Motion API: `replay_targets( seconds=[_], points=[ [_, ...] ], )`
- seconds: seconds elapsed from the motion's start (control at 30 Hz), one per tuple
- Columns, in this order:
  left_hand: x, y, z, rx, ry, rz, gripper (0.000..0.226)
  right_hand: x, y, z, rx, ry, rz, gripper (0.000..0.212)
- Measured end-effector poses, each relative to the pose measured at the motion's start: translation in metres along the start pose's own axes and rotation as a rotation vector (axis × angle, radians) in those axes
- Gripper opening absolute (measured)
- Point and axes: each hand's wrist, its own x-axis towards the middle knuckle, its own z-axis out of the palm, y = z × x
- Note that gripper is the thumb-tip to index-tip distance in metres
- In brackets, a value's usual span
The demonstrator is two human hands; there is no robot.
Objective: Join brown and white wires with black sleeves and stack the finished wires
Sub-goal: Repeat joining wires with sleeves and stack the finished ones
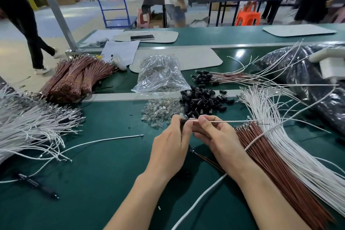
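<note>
left hand (170, 142) pinched a dark piece (182, 120), probably a sleeve; right hand (216, 136) pinched the thin wire (229, 121) near its end; it seemed light, floppy, best held by the tip

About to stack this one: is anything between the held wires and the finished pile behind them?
Yes. The heap of loose black sleeves lies on the table between the held wires and the finished wires, and a pale rail crosses there too. Above them, nothing visible blocks the way.

free: green mat (112, 164) near-left | blocked: black sleeves (203, 102) ahead, brown wires (270, 155) right
</note>
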Motion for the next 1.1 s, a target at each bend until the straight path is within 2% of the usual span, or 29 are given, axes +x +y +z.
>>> replay_targets(
  seconds=[0.1, 0.23, 0.33, 0.5, 0.8, 1.0, 1.1],
  points=[
    [0.001, -0.003, -0.004, -0.197, -0.002, 0.058, 0.008, -0.001, -0.004, 0.002, 0.063, 0.002, 0.065, 0.035],
    [0.001, -0.003, -0.005, -0.278, -0.027, 0.087, 0.017, -0.003, -0.002, 0.004, 0.023, -0.001, 0.046, 0.020],
    [0.001, -0.002, -0.003, -0.236, -0.021, 0.028, 0.017, -0.005, -0.003, 0.004, -0.009, 0.001, 0.019, 0.021],
    [-0.001, 0.003, -0.002, -0.012, 0.019, 0.014, 0.034, -0.003, -0.001, 0.004, -0.051, 0.017, 0.005, 0.036],
    [-0.001, 0.007, -0.002, 0.060, 0.005, -0.066, 0.057, -0.005, 0.006, 0.005, -0.230, -0.027, -0.049, 0.039],
    [0.000, 0.008, -0.003, 0.085, -0.060, -0.092, 0.052, -0.003, 0.007, 0.003, -0.224, -0.030, -0.033, 0.035],
    [-0.001, 0.005, -0.004, 0.016, -0.047, -0.094, 0.045, -0.005, 0.006, 0.003, -0.218, -0.068, -0.026, 0.035]
  ],
)
